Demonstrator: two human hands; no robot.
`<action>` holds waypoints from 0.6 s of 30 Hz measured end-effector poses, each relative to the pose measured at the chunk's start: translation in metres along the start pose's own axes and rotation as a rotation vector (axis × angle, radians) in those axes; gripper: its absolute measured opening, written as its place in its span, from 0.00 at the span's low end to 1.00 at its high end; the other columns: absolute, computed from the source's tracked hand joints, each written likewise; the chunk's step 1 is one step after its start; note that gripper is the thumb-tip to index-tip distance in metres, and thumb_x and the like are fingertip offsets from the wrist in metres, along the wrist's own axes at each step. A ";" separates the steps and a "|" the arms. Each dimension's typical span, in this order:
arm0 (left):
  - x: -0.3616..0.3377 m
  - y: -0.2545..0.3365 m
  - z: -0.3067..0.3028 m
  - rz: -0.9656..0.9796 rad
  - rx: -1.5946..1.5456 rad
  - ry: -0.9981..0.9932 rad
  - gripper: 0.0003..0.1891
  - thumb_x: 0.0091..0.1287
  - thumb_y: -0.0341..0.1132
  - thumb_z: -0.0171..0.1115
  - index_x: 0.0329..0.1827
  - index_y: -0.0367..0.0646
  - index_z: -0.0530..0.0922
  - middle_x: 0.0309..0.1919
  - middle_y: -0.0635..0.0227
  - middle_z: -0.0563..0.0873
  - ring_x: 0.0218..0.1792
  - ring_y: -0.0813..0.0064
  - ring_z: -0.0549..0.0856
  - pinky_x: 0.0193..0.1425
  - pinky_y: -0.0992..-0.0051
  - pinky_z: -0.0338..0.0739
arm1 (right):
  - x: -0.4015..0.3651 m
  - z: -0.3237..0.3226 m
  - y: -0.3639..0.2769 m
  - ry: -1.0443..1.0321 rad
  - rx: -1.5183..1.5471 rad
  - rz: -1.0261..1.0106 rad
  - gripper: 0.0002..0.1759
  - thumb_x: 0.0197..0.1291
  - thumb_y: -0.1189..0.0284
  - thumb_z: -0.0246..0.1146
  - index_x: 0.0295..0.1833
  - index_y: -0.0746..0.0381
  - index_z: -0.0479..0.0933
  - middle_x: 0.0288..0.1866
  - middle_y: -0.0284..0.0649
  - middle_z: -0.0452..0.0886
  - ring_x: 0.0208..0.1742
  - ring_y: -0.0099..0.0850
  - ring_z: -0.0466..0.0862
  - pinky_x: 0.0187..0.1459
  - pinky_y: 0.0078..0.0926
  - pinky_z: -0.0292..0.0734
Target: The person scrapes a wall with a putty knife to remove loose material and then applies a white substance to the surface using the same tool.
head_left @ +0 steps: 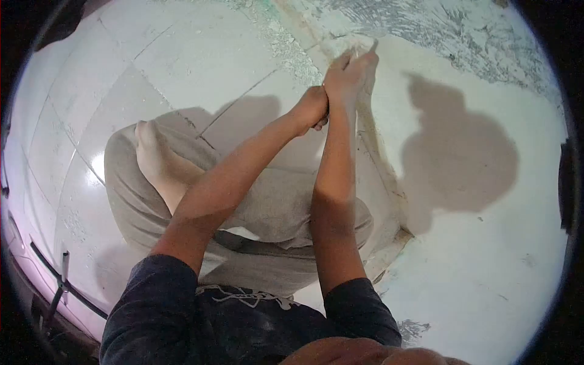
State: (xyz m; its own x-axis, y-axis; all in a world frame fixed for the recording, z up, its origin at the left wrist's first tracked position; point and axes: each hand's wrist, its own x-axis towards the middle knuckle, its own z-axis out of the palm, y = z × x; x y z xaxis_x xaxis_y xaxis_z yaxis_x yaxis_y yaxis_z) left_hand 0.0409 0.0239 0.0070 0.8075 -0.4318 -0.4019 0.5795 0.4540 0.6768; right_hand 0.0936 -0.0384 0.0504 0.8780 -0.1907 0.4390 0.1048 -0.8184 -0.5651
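My right hand (354, 72) is closed against the lower wall, its fingers around a pale, whitish thing (348, 44) whose kind I cannot make out. It is at the lower edge of a rough, streaked grey-white patch (438, 30) on the wall. Just beside my right wrist, my left hand (312, 109) is curled with its fingers folded in. Whether it grips anything is hidden from this angle.
Pale floor tiles (158, 67) with dark joints carry white crumbs (292, 55) near the wall. My bare foot (159, 155) and folded legs are close below my arms. A shadow (459, 152) falls on the smooth wall. A black metal stand (62, 283) is at lower left.
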 end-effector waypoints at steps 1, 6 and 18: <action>-0.004 0.000 0.002 0.003 0.013 -0.053 0.22 0.74 0.48 0.44 0.28 0.40 0.71 0.16 0.70 0.71 0.11 0.78 0.65 0.13 0.73 0.58 | -0.001 -0.006 -0.002 -0.002 -0.127 -0.010 0.22 0.62 0.70 0.54 0.54 0.77 0.62 0.50 0.68 0.71 0.54 0.60 0.75 0.53 0.50 0.70; 0.003 0.020 0.002 0.000 -0.064 -0.048 0.21 0.74 0.46 0.43 0.29 0.38 0.70 0.15 0.70 0.68 0.11 0.78 0.64 0.13 0.71 0.57 | 0.017 -0.006 -0.032 -0.110 -0.218 0.043 0.19 0.62 0.71 0.53 0.51 0.76 0.63 0.46 0.67 0.74 0.47 0.62 0.79 0.50 0.52 0.72; 0.016 0.004 -0.002 0.038 -0.037 0.004 0.22 0.75 0.48 0.41 0.33 0.37 0.72 0.16 0.68 0.72 0.12 0.78 0.66 0.13 0.74 0.56 | 0.021 0.005 -0.025 -0.256 -0.129 0.106 0.24 0.60 0.70 0.56 0.57 0.75 0.63 0.52 0.66 0.73 0.51 0.62 0.76 0.55 0.50 0.71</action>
State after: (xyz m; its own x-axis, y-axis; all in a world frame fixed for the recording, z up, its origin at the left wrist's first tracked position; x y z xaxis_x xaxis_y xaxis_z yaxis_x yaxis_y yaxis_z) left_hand 0.0567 0.0204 0.0019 0.8293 -0.4110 -0.3787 0.5522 0.4985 0.6682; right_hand 0.1118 -0.0192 0.0707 0.9718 -0.1492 0.1824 -0.0395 -0.8662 -0.4982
